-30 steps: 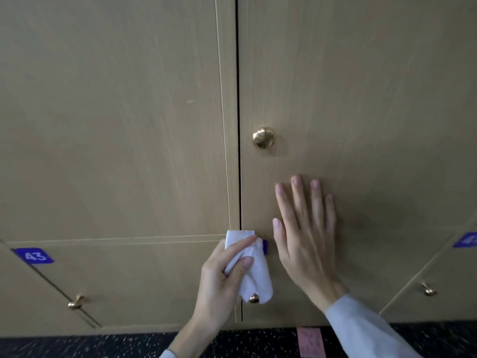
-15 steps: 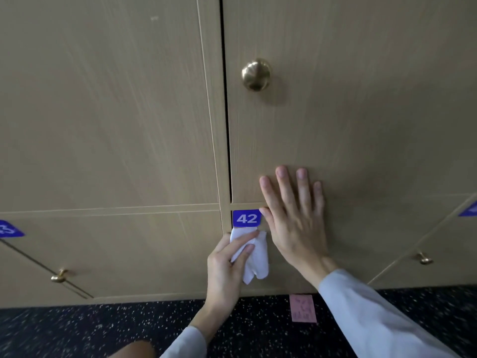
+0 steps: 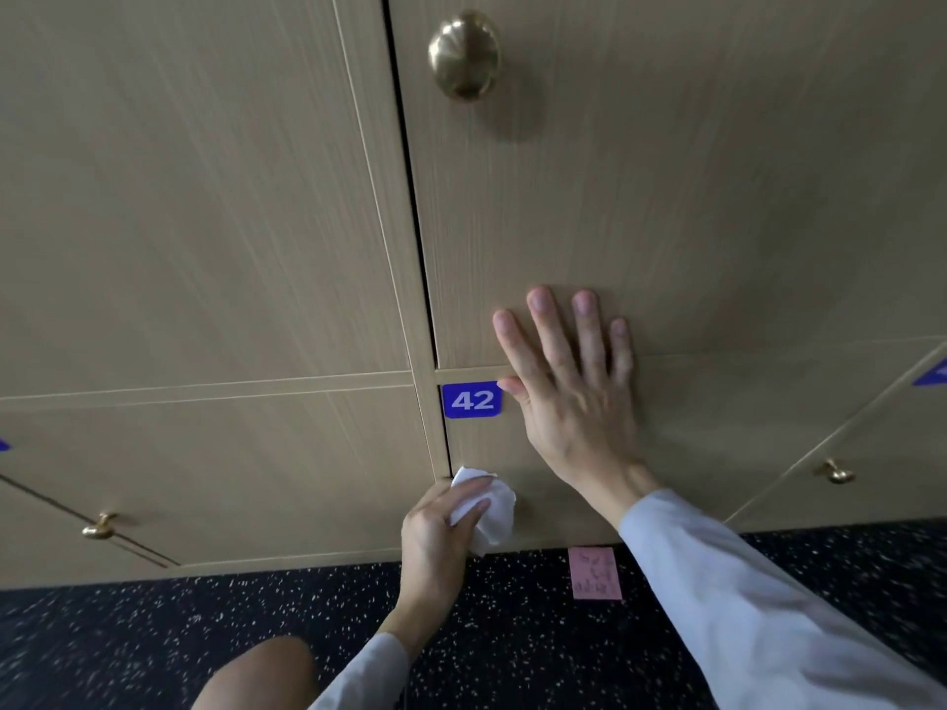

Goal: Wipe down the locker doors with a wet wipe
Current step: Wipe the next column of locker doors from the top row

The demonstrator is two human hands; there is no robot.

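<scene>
The left hand (image 3: 435, 530) grips a crumpled white wet wipe (image 3: 489, 507) and holds it against the lower locker door (image 3: 717, 453) marked 42, low on that door's left edge, just right of the vertical gap between the doors. Its fingers curl round the wipe, which bunches out to the right of the fingertips; whatever lies on the door under the wipe is hidden. The right hand (image 3: 574, 397) lies flat with straight, slightly spread fingers, holding nothing; its palm rests on the same lower door and its fingertips reach across the horizontal seam onto the upper locker door (image 3: 692, 171). The thumb touches the right edge of the blue number plate (image 3: 471, 399), which sits at the lower door's top left corner, between the two hands and above the wipe.

High on the upper door, near its left edge, sits a round brass knob (image 3: 464, 53). To the left, another lower door carries a small brass knob (image 3: 100, 525), and far to the right a third small knob (image 3: 835, 471) shows on a neighbouring door, with a blue plate (image 3: 935, 374) partly cut off at the frame edge. Below the doors runs a dark speckled floor (image 3: 153, 632), with a pink note (image 3: 594, 573) lying on it just under door 42, to the right of the left wrist. Pale sleeves cover both forearms, and a knee (image 3: 256, 673) shows near the bottom
</scene>
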